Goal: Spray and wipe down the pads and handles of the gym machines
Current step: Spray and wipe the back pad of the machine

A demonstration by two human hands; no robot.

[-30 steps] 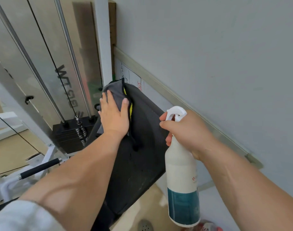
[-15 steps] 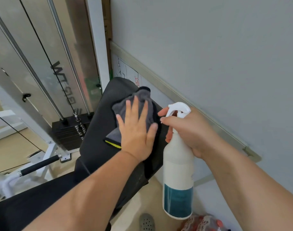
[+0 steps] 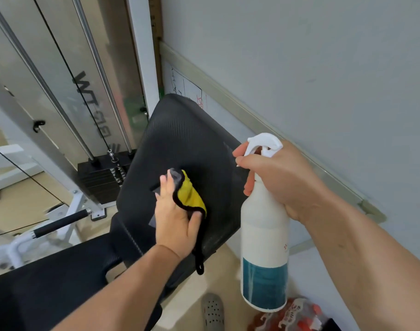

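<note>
The left hand (image 3: 175, 218) is pressing a grey and yellow cloth (image 3: 190, 197) flat against the black back pad (image 3: 180, 139) of the gym machine, low down near the pad's bottom edge. Its fingers (image 3: 165, 185) are lying straight, and part of the cloth is folding over them. The right hand (image 3: 283, 180) is holding a white spray bottle (image 3: 264, 247) upright beside the pad's right edge, fingers clamped round the neck and trigger.

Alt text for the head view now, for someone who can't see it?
The left hand presses a grey-and-yellow cloth against the black back pad of a gym machine. The right hand holds a white spray bottle upright beside the pad.
</note>
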